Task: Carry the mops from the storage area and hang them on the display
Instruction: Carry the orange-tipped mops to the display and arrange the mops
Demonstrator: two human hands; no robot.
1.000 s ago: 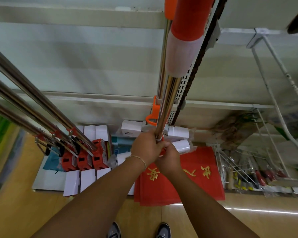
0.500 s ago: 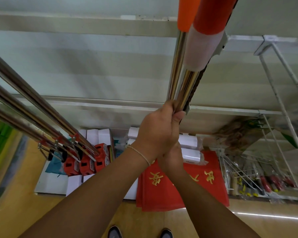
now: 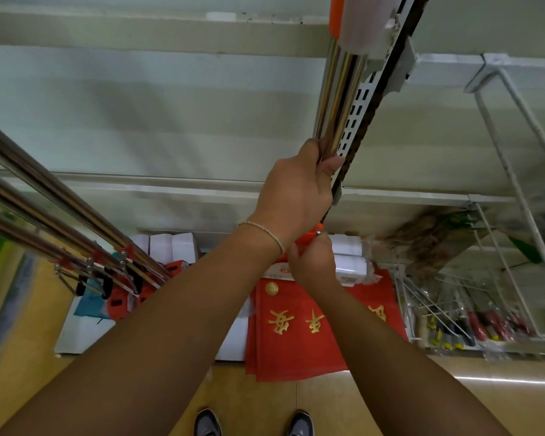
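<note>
1. The left hand (image 3: 291,196) grips both shiny mop poles (image 3: 337,99) at upper centre of the frame, fingers curled round them;
2. The right hand (image 3: 312,262), just below, pinches the orange mop clip (image 3: 312,236); other hung mops (image 3: 44,196) are at left.

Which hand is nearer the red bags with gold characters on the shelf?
Right. The right hand sits low, just above the red bags, at the orange mop fitting. The left hand is higher, gripping the mop poles.

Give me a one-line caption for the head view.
Left hand grips two mop poles against the shelf upright; right hand works below.
</note>
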